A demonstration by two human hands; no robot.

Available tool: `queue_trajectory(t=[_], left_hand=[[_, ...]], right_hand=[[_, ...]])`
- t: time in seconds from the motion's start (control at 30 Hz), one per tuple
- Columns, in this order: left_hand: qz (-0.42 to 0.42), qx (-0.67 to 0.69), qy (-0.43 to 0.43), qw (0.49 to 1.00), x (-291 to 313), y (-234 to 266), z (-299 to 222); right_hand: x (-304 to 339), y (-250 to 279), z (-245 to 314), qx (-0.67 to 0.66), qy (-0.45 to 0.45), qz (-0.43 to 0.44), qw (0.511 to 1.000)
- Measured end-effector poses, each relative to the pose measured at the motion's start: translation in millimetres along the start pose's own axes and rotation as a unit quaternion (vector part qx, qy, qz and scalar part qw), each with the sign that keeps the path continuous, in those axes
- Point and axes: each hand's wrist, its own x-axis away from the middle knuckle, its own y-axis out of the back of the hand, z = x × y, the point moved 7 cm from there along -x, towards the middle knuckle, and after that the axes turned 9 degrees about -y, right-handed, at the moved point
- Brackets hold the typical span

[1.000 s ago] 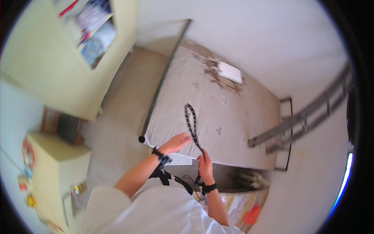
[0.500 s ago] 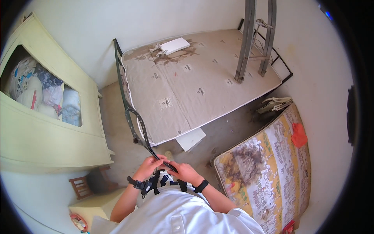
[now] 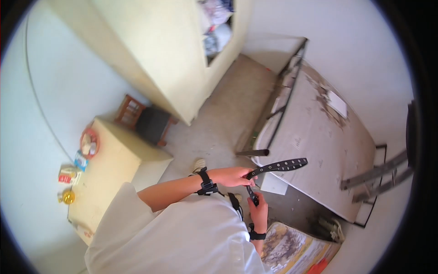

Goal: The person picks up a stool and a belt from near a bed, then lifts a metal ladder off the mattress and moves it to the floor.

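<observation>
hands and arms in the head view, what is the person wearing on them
Both forearms are bare below loose white sleeves. The left hand has a black strap with a buckle-like piece at its wrist. The right hand has a slimmer black band at its wrist. No gloves or rings visible.

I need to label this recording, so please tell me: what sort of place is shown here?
Probably a plain bedroom: a metal bed frame bearing a bare board, a tall cream cupboard, and a rolled mattress on the floor.
</observation>
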Motion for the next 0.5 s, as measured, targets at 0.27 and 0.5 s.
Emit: queue_trajectory(t=[0.27,0.5], left_hand=[[-0.13,0.019,0.032,0.991,113,123,8],[-0.154,-0.065,0.045,0.985,90,152,-13]], right_hand=[[-46,-99,113,0.08,0.112,0.126,0.982],[-41,-56,115,0.053,0.13,-0.008,0.99]])
